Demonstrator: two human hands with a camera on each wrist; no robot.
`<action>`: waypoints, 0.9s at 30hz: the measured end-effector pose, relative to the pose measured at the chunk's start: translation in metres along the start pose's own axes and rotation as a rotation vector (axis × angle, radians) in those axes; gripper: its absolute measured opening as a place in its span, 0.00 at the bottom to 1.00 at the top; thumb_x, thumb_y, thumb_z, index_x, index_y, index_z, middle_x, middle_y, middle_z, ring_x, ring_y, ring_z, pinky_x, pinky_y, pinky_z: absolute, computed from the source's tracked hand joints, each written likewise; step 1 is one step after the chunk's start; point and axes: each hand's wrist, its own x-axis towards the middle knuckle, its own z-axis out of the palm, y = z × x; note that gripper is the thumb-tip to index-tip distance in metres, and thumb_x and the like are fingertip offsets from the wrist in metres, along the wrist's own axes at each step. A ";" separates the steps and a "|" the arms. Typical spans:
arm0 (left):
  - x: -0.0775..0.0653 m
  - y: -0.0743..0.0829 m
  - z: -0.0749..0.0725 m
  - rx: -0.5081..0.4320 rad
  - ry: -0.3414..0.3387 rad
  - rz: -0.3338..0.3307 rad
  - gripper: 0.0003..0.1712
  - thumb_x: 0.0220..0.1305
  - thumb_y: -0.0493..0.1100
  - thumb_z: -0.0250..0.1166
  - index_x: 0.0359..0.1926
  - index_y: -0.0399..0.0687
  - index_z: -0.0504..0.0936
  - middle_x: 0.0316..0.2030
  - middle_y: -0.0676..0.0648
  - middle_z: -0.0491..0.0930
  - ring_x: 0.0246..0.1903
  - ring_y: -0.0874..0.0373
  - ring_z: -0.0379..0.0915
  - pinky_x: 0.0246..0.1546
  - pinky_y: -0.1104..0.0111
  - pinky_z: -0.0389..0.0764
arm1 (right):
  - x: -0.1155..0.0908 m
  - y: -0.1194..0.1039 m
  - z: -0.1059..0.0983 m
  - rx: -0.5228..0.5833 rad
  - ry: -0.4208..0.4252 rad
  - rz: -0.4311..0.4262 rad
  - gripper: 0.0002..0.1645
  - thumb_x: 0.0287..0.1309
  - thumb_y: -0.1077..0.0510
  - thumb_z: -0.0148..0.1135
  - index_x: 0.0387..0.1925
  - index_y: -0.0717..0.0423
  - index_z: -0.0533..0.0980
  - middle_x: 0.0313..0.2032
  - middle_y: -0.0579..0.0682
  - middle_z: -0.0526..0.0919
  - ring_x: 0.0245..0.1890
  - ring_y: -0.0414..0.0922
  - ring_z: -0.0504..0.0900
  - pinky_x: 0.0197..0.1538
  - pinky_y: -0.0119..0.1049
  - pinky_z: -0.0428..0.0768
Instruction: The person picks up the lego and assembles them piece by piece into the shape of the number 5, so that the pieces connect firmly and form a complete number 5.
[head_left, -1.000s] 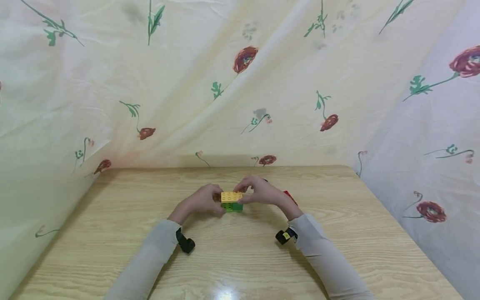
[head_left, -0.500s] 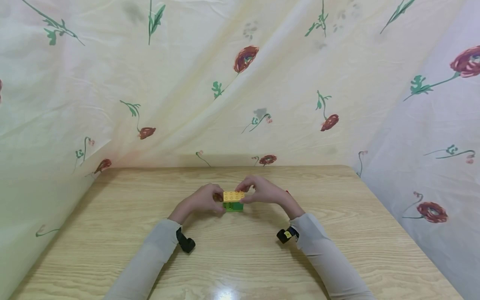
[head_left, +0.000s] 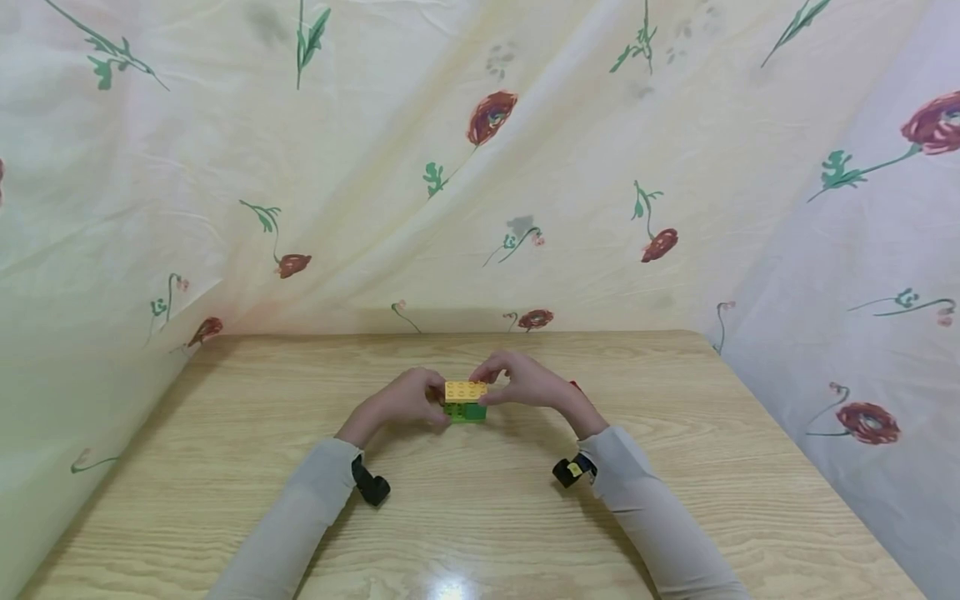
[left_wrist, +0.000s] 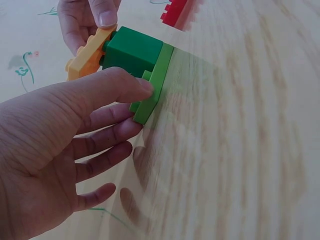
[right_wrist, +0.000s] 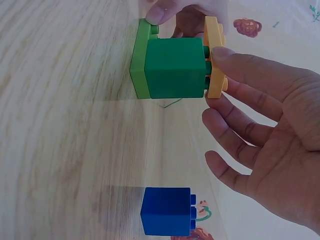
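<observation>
The left hand (left_wrist: 55, 145) pinches the light-green plate (right_wrist: 139, 75) on the tabletop (head_left: 225, 417), dark-green brick (right_wrist: 175, 67) already attached. The right hand (right_wrist: 285, 150) pinches the yellow plate (right_wrist: 214, 85) over that brick's visible studs (right_wrist: 207, 67), apparently not fully seated. The blue brick (right_wrist: 166, 211) and red brick (left_wrist: 175, 12) stand apart.

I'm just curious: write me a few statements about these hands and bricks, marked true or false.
1. The left hand holds the flat light-green plastic brick. True.
2. The right hand pinches the flat yellow plastic brick. True.
3. The yellow brick is pressed fully down. False: a gap shows between it and the boxy dark-green plastic brick.
4. Every brick is held or stacked. False: the cube-shaped blue plastic brick stands apart.
</observation>
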 end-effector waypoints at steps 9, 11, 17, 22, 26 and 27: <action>0.001 0.000 0.000 0.018 0.021 -0.008 0.14 0.51 0.41 0.79 0.39 0.45 0.86 0.38 0.51 0.83 0.37 0.58 0.72 0.42 0.65 0.73 | 0.001 0.000 0.001 -0.002 0.017 0.009 0.18 0.59 0.58 0.73 0.52 0.54 0.84 0.47 0.50 0.84 0.52 0.56 0.79 0.58 0.59 0.76; 0.001 0.000 0.000 0.029 0.028 -0.005 0.14 0.52 0.42 0.79 0.38 0.45 0.86 0.37 0.51 0.83 0.37 0.58 0.72 0.41 0.66 0.73 | 0.001 -0.001 0.001 -0.010 0.025 0.008 0.18 0.59 0.58 0.73 0.52 0.54 0.84 0.47 0.50 0.84 0.51 0.56 0.79 0.58 0.58 0.76; 0.002 0.000 0.001 0.039 0.047 -0.012 0.14 0.52 0.41 0.79 0.39 0.45 0.86 0.38 0.51 0.84 0.37 0.58 0.72 0.42 0.65 0.73 | 0.002 -0.002 0.003 -0.020 0.051 0.013 0.19 0.59 0.58 0.74 0.52 0.56 0.84 0.46 0.50 0.84 0.51 0.57 0.79 0.58 0.59 0.76; 0.002 0.001 0.001 0.052 0.062 -0.019 0.14 0.53 0.42 0.78 0.40 0.45 0.87 0.39 0.52 0.85 0.38 0.58 0.73 0.45 0.63 0.74 | 0.003 -0.003 0.004 -0.013 0.066 0.023 0.19 0.59 0.59 0.73 0.52 0.57 0.84 0.47 0.51 0.84 0.53 0.59 0.78 0.59 0.59 0.77; 0.002 0.002 0.000 0.065 0.066 -0.018 0.14 0.53 0.43 0.78 0.41 0.45 0.87 0.39 0.51 0.85 0.39 0.59 0.74 0.46 0.62 0.75 | 0.003 -0.003 0.005 -0.018 0.072 0.031 0.19 0.59 0.59 0.73 0.52 0.57 0.84 0.47 0.51 0.84 0.54 0.59 0.78 0.58 0.58 0.77; 0.002 0.002 0.000 0.068 0.066 -0.018 0.14 0.53 0.43 0.78 0.41 0.45 0.87 0.39 0.51 0.85 0.39 0.59 0.74 0.46 0.62 0.75 | 0.003 -0.002 0.006 -0.018 0.073 0.033 0.19 0.59 0.59 0.73 0.52 0.57 0.84 0.47 0.51 0.84 0.54 0.58 0.78 0.58 0.58 0.77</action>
